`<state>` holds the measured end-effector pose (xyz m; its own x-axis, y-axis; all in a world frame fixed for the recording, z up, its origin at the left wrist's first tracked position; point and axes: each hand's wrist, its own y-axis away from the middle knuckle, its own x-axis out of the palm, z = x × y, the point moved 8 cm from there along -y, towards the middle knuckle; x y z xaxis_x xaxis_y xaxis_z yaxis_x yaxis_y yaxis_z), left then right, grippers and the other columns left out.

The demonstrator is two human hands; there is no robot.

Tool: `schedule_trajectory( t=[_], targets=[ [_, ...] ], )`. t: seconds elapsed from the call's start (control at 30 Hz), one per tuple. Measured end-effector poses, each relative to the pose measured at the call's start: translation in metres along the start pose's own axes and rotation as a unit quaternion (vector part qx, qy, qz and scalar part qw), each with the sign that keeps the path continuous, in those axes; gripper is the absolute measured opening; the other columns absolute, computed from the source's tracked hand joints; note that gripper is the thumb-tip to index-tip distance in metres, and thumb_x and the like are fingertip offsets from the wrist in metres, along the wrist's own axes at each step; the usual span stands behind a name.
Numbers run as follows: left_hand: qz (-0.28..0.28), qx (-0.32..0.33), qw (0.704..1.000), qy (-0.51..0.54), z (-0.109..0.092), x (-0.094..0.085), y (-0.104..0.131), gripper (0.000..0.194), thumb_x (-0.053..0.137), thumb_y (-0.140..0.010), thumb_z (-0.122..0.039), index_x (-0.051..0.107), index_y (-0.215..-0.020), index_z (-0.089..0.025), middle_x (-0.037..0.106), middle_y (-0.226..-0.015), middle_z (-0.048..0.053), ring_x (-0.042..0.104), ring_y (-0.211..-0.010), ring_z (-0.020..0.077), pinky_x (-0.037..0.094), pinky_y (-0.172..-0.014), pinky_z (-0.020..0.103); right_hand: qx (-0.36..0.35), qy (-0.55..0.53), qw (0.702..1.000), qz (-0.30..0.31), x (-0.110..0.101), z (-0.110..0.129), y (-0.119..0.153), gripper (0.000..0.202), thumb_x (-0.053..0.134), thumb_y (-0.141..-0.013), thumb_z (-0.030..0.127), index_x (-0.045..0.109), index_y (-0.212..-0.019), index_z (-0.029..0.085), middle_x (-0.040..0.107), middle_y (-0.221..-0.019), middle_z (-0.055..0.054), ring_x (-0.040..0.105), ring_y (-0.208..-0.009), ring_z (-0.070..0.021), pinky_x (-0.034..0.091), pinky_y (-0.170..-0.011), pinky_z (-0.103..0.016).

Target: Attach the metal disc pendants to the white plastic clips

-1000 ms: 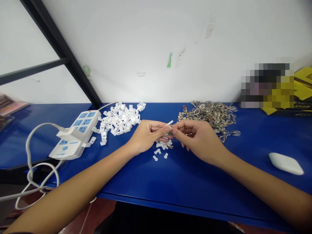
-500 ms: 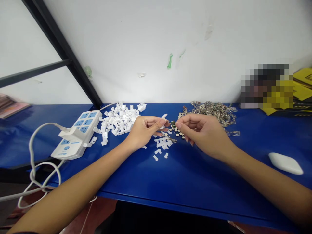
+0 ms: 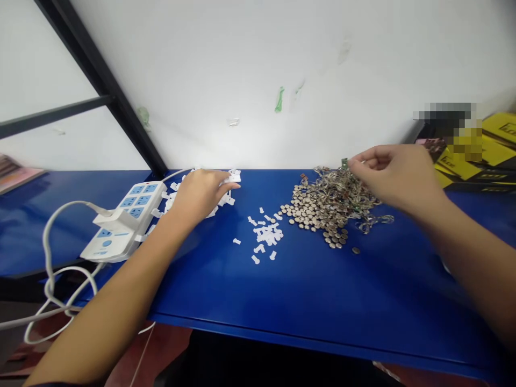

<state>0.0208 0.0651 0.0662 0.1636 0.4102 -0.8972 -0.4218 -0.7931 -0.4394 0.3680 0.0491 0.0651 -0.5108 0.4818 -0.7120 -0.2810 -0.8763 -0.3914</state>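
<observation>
Over the heap of small white plastic cases (image 3: 226, 200), my left hand (image 3: 203, 193) pinches one white plastic piece (image 3: 234, 177) between thumb and fingers. My right hand (image 3: 393, 172) is raised above the tangle of wired parts (image 3: 342, 191), with a small green circuit board (image 3: 344, 163) in its fingertips. Many round button cells (image 3: 308, 210) lie in front of and left of that tangle. Small white tabs (image 3: 268, 234) are scattered on the blue table between my two hands. My left hand and forearm hide much of the white heap.
A white power strip (image 3: 131, 215) with a plugged-in adapter and looped cable stands at the left. Yellow-and-black boxes (image 3: 471, 166) are at the back right. A dark metal frame (image 3: 108, 102) rises at the left by the white wall.
My hands have moved apart from the middle. The left went back left to the white heap, and the right moved right and up over the wired tangle, uncovering the button cells.
</observation>
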Motion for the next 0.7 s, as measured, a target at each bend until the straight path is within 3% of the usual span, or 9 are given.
schedule_trajectory(
  t=[0.13, 0.2, 0.27, 0.33, 0.37, 0.4, 0.47, 0.53, 0.7],
  targets=[
    [0.073, -0.027, 0.995, -0.067, 0.012, 0.010, 0.000, 0.035, 0.061, -0.101, -0.044, 0.078, -0.117, -0.019, 0.081, -0.097, 0.013, 0.075, -0.092, 0.0304, 0.055, -0.079, 0.039, 0.005, 0.120, 0.993, 0.022, 0.002, -0.016, -0.012, 0.011, 0.066, -0.081, 0.028, 0.065, -0.070, 0.024, 0.067, -0.065, -0.005, 0.060, -0.062, -0.0225, 0.046, -0.064, -0.039],
    [0.068, -0.016, 0.995, -0.071, 0.010, 0.011, 0.000, 0.037, 0.062, -0.100, -0.045, 0.077, -0.121, -0.019, 0.081, -0.100, 0.013, 0.075, -0.095, 0.0308, 0.055, -0.081, 0.040, -0.023, 0.140, 0.990, -0.009, 0.002, -0.005, -0.005, 0.007, 0.064, -0.083, 0.028, 0.068, -0.079, 0.024, 0.068, -0.070, -0.005, 0.060, -0.066, -0.0245, 0.046, -0.069, -0.041],
    [0.034, 0.001, 0.998, -0.049, 0.003, 0.010, 0.001, 0.040, 0.060, -0.100, -0.047, 0.076, -0.123, -0.018, 0.081, -0.104, 0.013, 0.075, -0.095, 0.0313, 0.056, -0.084, 0.042, -0.088, 0.113, 0.990, -0.020, 0.010, 0.017, 0.012, 0.015, 0.059, -0.092, 0.033, 0.071, -0.096, 0.025, 0.069, -0.076, -0.005, 0.060, -0.071, -0.0235, 0.046, -0.074, -0.041],
    [-0.005, 0.023, 1.000, 0.005, -0.008, 0.008, 0.004, 0.041, 0.058, -0.102, -0.047, 0.075, -0.123, -0.017, 0.080, -0.110, 0.014, 0.076, -0.098, 0.0314, 0.057, -0.088, 0.044, -0.227, 0.008, 0.973, 0.050, 0.034, 0.051, 0.041, 0.020, 0.058, -0.096, 0.036, 0.072, -0.094, 0.023, 0.070, -0.083, -0.008, 0.061, -0.072, -0.0215, 0.046, -0.072, -0.039],
    [-0.016, 0.039, 0.998, 0.041, -0.016, 0.009, 0.006, 0.040, 0.056, -0.103, -0.046, 0.075, -0.124, -0.017, 0.080, -0.114, 0.013, 0.076, -0.101, 0.0312, 0.057, -0.091, 0.045, -0.287, -0.038, 0.951, 0.114, 0.050, 0.067, 0.058, 0.020, 0.058, -0.096, 0.036, 0.073, -0.093, 0.023, 0.070, -0.085, -0.007, 0.061, -0.074, -0.0203, 0.047, -0.072, -0.037],
    [-0.020, 0.056, 0.995, 0.079, -0.025, 0.011, 0.008, 0.039, 0.056, -0.103, -0.044, 0.075, -0.125, -0.018, 0.079, -0.119, 0.012, 0.075, -0.106, 0.0305, 0.057, -0.094, 0.045, -0.316, -0.062, 0.933, 0.159, 0.064, 0.076, 0.073, 0.019, 0.059, -0.098, 0.035, 0.074, -0.098, 0.024, 0.070, -0.089, -0.007, 0.062, -0.077, -0.0196, 0.048, -0.074, -0.036],
    [-0.005, 0.096, 0.986, 0.136, -0.045, 0.018, 0.013, 0.037, 0.055, -0.103, -0.040, 0.073, -0.128, -0.019, 0.078, -0.123, 0.011, 0.074, -0.113, 0.0289, 0.057, -0.097, 0.044, -0.332, -0.094, 0.915, 0.209, 0.085, 0.086, 0.091, 0.018, 0.060, -0.099, 0.034, 0.074, -0.103, 0.023, 0.069, -0.094, -0.007, 0.063, -0.082, -0.0194, 0.049, -0.075, -0.035],
    [0.027, 0.124, 0.979, 0.163, -0.063, 0.027, 0.018, 0.037, 0.054, -0.103, -0.036, 0.072, -0.130, -0.018, 0.076, -0.126, 0.011, 0.072, -0.118, 0.0287, 0.058, -0.097, 0.043, -0.323, -0.093, 0.917, 0.216, 0.097, 0.087, 0.095, 0.015, 0.062, -0.098, 0.033, 0.073, -0.098, 0.023, 0.067, -0.091, -0.007, 0.062, -0.085, -0.0208, 0.048, -0.074, -0.035],
    [0.055, 0.168, 0.968, 0.178, -0.086, 0.036, 0.023, 0.034, 0.052, -0.103, -0.030, 0.073, -0.127, -0.019, 0.076, -0.125, 0.011, 0.071, -0.118, 0.0281, 0.060, -0.092, 0.042, -0.311, -0.071, 0.919, 0.233, 0.104, 0.083, 0.089, 0.011, 0.066, -0.094, 0.028, 0.066, -0.085, 0.022, 0.065, -0.085, -0.005, 0.059, -0.084, -0.0215, 0.045, -0.074, -0.035]
  ],
)
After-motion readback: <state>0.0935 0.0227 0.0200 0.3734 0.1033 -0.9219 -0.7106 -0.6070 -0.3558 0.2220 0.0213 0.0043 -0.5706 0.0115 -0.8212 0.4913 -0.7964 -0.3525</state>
